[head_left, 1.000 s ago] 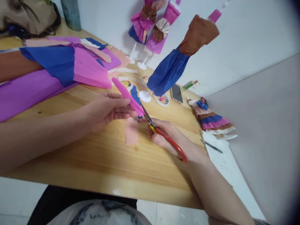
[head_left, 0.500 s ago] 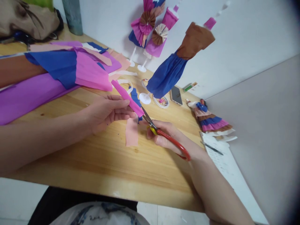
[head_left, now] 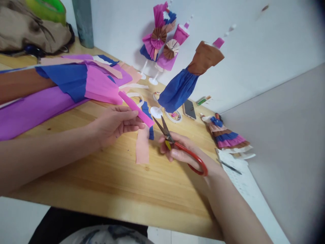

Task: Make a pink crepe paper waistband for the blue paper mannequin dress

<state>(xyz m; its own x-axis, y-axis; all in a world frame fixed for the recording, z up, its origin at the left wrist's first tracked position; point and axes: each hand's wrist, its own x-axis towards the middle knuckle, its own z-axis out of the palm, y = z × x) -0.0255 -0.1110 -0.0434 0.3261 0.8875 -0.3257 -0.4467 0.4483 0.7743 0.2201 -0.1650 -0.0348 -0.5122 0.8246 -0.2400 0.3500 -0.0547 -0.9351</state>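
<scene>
Scissors (head_left: 167, 136) gripped in the right hand (head_left: 189, 144) have opened and come away from the pink strip (head_left: 145, 118), so the cutting seems paused. The left hand (head_left: 115, 122) pinches the strip above the tabletop (head_left: 114, 193).

Scissors (head_left: 168, 137) right of paper strip (head_left: 131, 103); sheets (head_left: 103, 85) farther left, bag (head_left: 33, 32) behind; pen (head_left: 230, 166) on page (head_left: 245, 186), far right.

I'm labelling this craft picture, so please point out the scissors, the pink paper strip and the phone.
Scissors (head_left: 180, 146): head view, on the red handle near the blades.
Pink paper strip (head_left: 134, 106): head view, around its mid-length.
Phone (head_left: 189, 109): head view, on the dark screen.
</scene>
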